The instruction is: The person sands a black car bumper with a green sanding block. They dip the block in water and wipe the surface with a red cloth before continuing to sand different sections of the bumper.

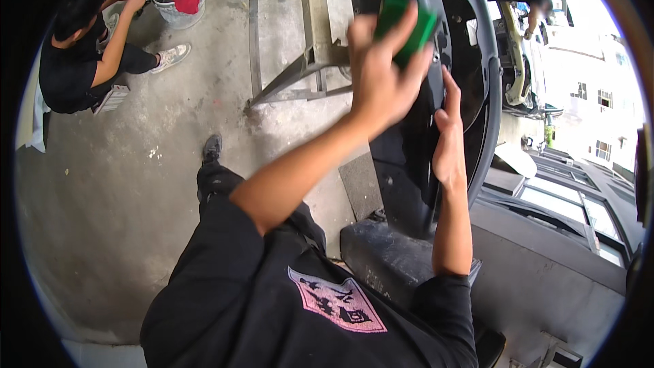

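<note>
The left hand [381, 78] grips a flat-faced green block [419, 31] — blurred, its long axis unclear — over a glossy black door panel [409, 163], between its left edge and its curved cut-out. Fingers straight, gripping nothing, the right hand [449, 143] lies along the panel, whose long axis runs away from the person.

From where I stand, the floor [122, 197] is of grey, stained concrete; on it stand one grey bucket [179, 21] and one metal frame [313, 20]. A dark shoe [212, 148] rests there also.
</note>
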`<state>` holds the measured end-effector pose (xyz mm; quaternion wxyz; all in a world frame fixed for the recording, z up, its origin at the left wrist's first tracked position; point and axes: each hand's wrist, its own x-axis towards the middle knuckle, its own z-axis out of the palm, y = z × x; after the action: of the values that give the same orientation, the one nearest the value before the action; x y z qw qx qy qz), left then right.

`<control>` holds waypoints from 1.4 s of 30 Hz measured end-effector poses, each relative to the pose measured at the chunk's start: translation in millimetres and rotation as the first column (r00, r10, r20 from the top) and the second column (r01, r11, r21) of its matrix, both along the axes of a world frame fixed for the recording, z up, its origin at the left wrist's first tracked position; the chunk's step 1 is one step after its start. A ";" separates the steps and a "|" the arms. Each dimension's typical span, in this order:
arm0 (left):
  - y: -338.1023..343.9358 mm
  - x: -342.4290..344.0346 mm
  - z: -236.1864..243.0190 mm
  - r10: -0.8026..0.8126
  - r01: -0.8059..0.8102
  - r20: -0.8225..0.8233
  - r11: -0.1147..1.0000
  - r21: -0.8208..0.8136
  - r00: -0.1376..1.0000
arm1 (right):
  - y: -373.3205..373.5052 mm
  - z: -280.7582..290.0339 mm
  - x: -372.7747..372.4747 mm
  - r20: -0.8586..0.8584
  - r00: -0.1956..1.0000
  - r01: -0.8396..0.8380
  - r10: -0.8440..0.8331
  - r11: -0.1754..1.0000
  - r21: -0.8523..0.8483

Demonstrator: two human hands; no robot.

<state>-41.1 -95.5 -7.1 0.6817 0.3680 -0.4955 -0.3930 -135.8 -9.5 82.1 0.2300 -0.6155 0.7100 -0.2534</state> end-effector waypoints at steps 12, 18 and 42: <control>15.5 2.9 -3.9 -0.083 0.083 -0.073 0.997 -0.011 0.994 | -5.0 1.2 -3.3 -0.036 0.998 -0.056 0.054 0.996 -0.066; 61.6 5.2 -23.0 -0.164 0.149 -0.154 0.983 -0.108 0.974 | -0.5 9.5 7.4 0.000 0.999 -0.040 0.040 0.999 -0.014; -80.2 -11.6 -23.0 -0.012 0.017 -0.020 0.969 0.247 1.000 | -6.1 1.0 11.4 -0.067 0.994 0.092 -0.091 0.996 0.014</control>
<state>-52.7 -175.8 -30.2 0.6321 0.4427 -0.4391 -0.4601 -124.4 -15.6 83.1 0.1998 -0.5883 0.7469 -0.2368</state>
